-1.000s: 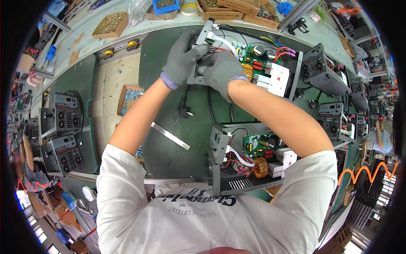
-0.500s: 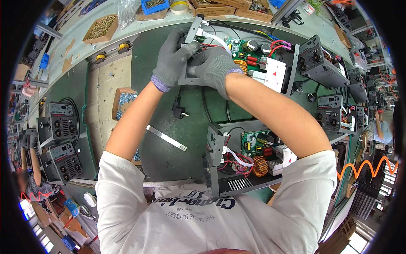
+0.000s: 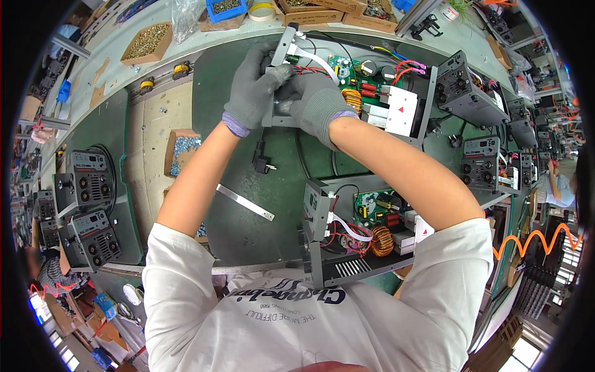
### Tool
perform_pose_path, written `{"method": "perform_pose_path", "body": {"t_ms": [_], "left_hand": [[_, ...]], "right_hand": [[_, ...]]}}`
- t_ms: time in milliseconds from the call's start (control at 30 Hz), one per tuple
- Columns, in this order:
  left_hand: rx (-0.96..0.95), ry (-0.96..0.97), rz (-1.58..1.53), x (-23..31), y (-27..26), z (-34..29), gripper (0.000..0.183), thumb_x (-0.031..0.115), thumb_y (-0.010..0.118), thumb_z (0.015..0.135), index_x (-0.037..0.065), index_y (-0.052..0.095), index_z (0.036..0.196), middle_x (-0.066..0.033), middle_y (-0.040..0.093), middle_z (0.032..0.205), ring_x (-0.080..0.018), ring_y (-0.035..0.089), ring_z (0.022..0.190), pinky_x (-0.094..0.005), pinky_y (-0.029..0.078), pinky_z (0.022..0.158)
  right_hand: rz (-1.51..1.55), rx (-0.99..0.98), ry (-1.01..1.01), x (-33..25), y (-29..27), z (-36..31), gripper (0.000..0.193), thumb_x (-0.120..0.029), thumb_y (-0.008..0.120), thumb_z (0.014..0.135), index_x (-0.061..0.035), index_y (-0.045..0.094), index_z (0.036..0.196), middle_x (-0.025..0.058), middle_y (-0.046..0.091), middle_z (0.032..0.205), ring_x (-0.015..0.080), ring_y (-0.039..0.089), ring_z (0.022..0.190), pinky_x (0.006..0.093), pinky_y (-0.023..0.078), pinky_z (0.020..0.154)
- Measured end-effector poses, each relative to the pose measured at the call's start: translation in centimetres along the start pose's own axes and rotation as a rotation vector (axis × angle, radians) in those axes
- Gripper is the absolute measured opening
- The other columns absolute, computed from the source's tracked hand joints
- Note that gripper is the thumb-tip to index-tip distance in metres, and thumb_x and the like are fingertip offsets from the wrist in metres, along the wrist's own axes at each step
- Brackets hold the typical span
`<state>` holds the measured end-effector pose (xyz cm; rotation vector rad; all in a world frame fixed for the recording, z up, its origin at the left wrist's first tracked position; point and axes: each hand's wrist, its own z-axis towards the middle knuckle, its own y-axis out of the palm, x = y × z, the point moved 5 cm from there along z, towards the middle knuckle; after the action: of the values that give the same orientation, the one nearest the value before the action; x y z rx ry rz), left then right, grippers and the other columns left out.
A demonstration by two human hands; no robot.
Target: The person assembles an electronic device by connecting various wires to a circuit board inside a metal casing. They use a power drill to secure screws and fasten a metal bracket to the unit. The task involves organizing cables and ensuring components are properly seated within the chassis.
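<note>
Both my hands wear grey gloves and work at the front end of an open-topped welding machine (image 3: 424, 118) lying on the green work surface. My left hand (image 3: 253, 90) is closed round the edge of its grey front panel (image 3: 284, 44), thumb toward the inside. Close beside it, my right hand (image 3: 319, 105) reaches in behind the panel with fingers curled; its fingertips and whatever they hold are hidden. A white ribbon cable (image 3: 319, 61) and red wires run from the panel to the green circuit board (image 3: 342, 66). A black power plug (image 3: 263, 162) lies below my hands.
A second open machine (image 3: 316, 214) stands nearest me, beside a flat metal strip (image 3: 245, 202). Finished-looking machines (image 3: 93, 177) stand at left, more (image 3: 465, 93) at right. Boxes of screws (image 3: 183, 149) and brass parts (image 3: 149, 43) lie left and far left.
My right hand has shifted slightly, its knuckles turning a little nearer me. My left hand stays on the panel. At the far left, another person's arms have lowered.
</note>
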<state>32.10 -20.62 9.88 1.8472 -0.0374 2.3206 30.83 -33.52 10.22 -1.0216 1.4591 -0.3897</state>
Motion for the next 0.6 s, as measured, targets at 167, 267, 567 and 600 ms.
{"method": "perform_pose_path", "body": {"t_ms": [167,267,567,600], "left_hand": [[0.013,-0.015,-0.035,0.0,0.1,0.0,0.039,0.009,0.063,0.092,-0.004,0.049,0.126,-0.0120,0.064,0.106,-0.0147,0.064,0.095,-0.0287,0.054,0.084],[-0.003,-0.043,0.050,0.1,0.2,-0.3,0.060,0.021,0.061,0.088,-0.003,0.045,0.140,-0.0149,0.059,0.123,-0.0194,0.058,0.110,-0.0320,0.047,0.098],[0.025,0.037,0.085,-0.6,-0.4,0.2,0.042,0.013,0.066,0.091,-0.004,0.052,0.126,-0.0068,0.061,0.094,-0.0111,0.061,0.088,-0.0273,0.052,0.077],[0.025,0.032,0.097,-0.9,-0.5,0.2,0.042,0.013,0.066,0.090,-0.004,0.052,0.126,-0.0068,0.061,0.094,-0.0108,0.060,0.087,-0.0271,0.052,0.077]], "right_hand": [[-0.026,0.047,0.002,-0.2,0.3,-0.3,0.023,-0.024,0.068,0.086,-0.0095,0.076,0.103,0.0173,0.072,0.103,0.0341,0.069,0.096,0.0430,0.054,0.087],[0.001,0.040,0.015,-0.4,0.0,-0.6,0.022,-0.025,0.068,0.087,-0.0097,0.076,0.101,0.0170,0.072,0.101,0.0342,0.069,0.095,0.0437,0.054,0.087],[-0.118,0.102,-0.016,-1.1,-0.2,-0.8,0.024,-0.028,0.066,0.090,-0.0103,0.075,0.104,0.0166,0.072,0.102,0.0363,0.068,0.096,0.0456,0.053,0.087],[-0.118,0.129,0.009,-0.8,-0.1,-0.7,0.025,-0.028,0.065,0.091,-0.0104,0.074,0.105,0.0166,0.072,0.103,0.0366,0.068,0.097,0.0458,0.053,0.087]]}}
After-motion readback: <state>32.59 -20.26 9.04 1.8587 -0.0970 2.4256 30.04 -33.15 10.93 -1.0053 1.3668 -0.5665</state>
